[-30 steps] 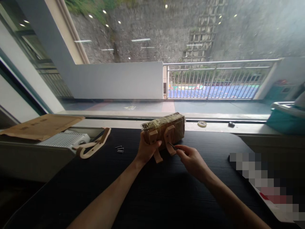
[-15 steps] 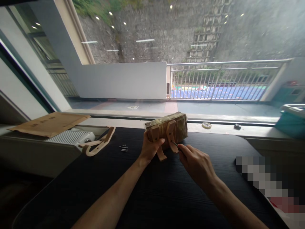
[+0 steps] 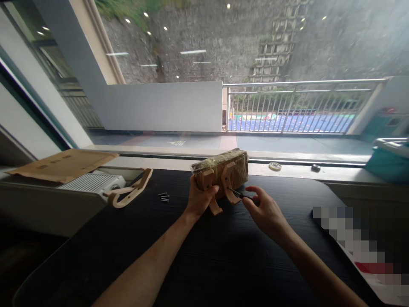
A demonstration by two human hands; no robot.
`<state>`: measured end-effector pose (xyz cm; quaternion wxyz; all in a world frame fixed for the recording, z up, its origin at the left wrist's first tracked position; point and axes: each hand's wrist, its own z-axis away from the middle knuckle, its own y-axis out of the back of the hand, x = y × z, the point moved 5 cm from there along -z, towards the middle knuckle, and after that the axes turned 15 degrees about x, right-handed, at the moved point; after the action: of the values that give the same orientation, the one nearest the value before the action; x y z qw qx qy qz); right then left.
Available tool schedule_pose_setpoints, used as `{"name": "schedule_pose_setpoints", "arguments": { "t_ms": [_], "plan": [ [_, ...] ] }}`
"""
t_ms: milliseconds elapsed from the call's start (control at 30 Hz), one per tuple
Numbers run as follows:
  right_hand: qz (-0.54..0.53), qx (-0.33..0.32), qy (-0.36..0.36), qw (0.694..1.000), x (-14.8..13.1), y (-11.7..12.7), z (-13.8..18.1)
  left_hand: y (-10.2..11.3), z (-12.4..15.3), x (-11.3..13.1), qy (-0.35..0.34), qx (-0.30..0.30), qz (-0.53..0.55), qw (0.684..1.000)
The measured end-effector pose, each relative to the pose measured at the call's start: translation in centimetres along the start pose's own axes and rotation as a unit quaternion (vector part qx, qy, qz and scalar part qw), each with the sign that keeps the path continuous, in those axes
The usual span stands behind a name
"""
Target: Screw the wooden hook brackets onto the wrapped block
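A block wrapped in clear plastic [image 3: 220, 161] stands tilted on the black table. Two curved wooden hooks lie against its near side, a left hook [image 3: 207, 180] and a right hook [image 3: 227, 175]. My left hand [image 3: 200, 199] is closed around the block's left end, its thumb across the left hook. In my right hand [image 3: 263, 208] is a screwdriver [image 3: 238, 193], its dark handle between thumb and fingers, the forefinger lifted off. The shaft's tip meets the lower part of the right hook; whether a screw sits there is too small to tell.
Several loose screws [image 3: 164, 197] lie left of my hands. Another curved wooden piece [image 3: 131, 192] rests by a white ridged box [image 3: 92, 185] under brown cardboard [image 3: 64, 164]. A tape roll [image 3: 275, 166] and a small dark object [image 3: 315, 168] are on the sill.
The fingers of my right hand have loosened and spread on the screwdriver's handle, showing more of it. My left hand keeps its hold. The whole view has shifted slightly.
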<state>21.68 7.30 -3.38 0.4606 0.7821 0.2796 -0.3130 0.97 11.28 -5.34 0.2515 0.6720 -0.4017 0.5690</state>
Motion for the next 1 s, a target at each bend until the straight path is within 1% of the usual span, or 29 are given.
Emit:
{"name": "schedule_pose_setpoints", "arguments": {
  "t_ms": [67, 133, 167, 233, 267, 333, 400, 467, 533, 600, 667, 733, 800, 867, 933, 1000],
  "plan": [
    [0.046, -0.004, 0.039, 0.998, -0.6, 0.7, 0.0, 0.1, -0.1, 0.0, 0.008, 0.007, -0.008, 1.000],
    [0.074, 0.003, 0.118, 0.990, -1.5, 1.2, 0.3, 0.1, -0.3, 0.0, 0.018, 0.009, -0.012, 1.000],
    [0.093, 0.012, 0.170, 0.981, -2.0, 1.3, 0.6, 0.1, -0.3, 0.0, 0.022, 0.008, -0.014, 1.000],
    [0.146, 0.030, 0.271, 0.951, -2.8, 1.1, 1.2, 0.1, -0.4, 0.0, 0.027, 0.008, -0.015, 0.999],
    [0.174, 0.038, 0.308, 0.934, -3.0, 0.8, 1.5, 0.0, -0.4, 0.1, 0.028, 0.009, -0.012, 0.999],
    [0.216, 0.054, 0.349, 0.910, -3.2, 0.3, 2.0, 0.0, -0.5, 0.3, 0.029, 0.013, -0.004, 0.999],
    [0.221, 0.065, 0.353, 0.907, -3.1, -0.2, 2.3, -0.1, -0.5, 0.5, 0.029, 0.017, 0.004, 0.999],
    [0.187, 0.070, 0.315, 0.928, -2.8, -0.5, 2.3, -0.2, -0.5, 0.6, 0.029, 0.017, 0.003, 0.999],
    [0.108, 0.073, 0.230, 0.964, -2.2, -0.7, 1.9, -0.2, -0.5, 0.6, 0.030, 0.018, 0.001, 0.999],
    [0.009, 0.064, 0.119, 0.991, -1.2, -0.9, 1.5, -0.1, -0.4, 0.6, 0.029, 0.020, 0.001, 0.999],
    [-0.059, 0.041, 0.037, 0.997, -0.3, -1.1, 1.1, 0.1, -0.4, 0.5, 0.026, 0.022, 0.001, 0.999],
    [-0.064, 0.014, 0.010, 0.998, -0.1, -1.1, 0.8, 0.3, -0.3, 0.5, 0.023, 0.022, -0.001, 0.999],
    [-0.010, -0.001, 0.030, 0.999, -0.4, -0.7, 0.8, 0.4, -0.3, 0.5, 0.021, 0.023, -0.002, 1.000],
    [0.068, 0.001, 0.089, 0.994, -1.1, -0.1, 0.9, 0.4, -0.2, 0.6, 0.020, 0.026, 0.000, 0.999],
    [0.139, 0.008, 0.176, 0.974, -2.1, 0.2, 1.4, 0.3, -0.2, 0.7, 0.020, 0.028, 0.001, 0.999],
    [0.191, 0.015, 0.259, 0.947, -2.8, 0.1, 1.9, 0.3, -0.2, 0.6, 0.019, 0.026, -0.003, 0.999]
  ]
}}
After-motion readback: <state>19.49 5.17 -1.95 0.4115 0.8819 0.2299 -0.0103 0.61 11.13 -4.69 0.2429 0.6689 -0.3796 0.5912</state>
